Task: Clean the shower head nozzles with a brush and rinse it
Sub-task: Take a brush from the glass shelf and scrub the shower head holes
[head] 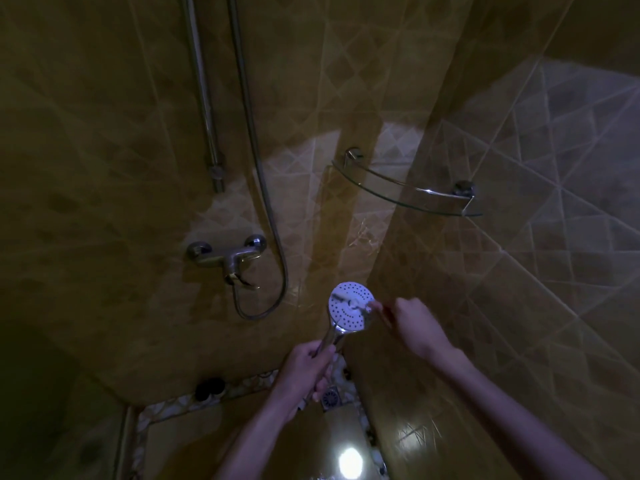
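A round white shower head (348,304) with rows of small dark nozzles faces up at me, low in the middle of the dim shower stall. Its chrome handle (330,339) is gripped by my left hand (304,374). My right hand (415,323) holds a thin brush (375,306) with a reddish handle, and its bristle end touches the right edge of the nozzle plate. The brush tip is blurred.
A metal hose (263,188) loops from the mixer tap (227,258) on the tiled wall. A slide rail (204,98) runs up beside it. A glass corner shelf (405,188) sits to the right. A floor drain (330,398) lies below my left hand.
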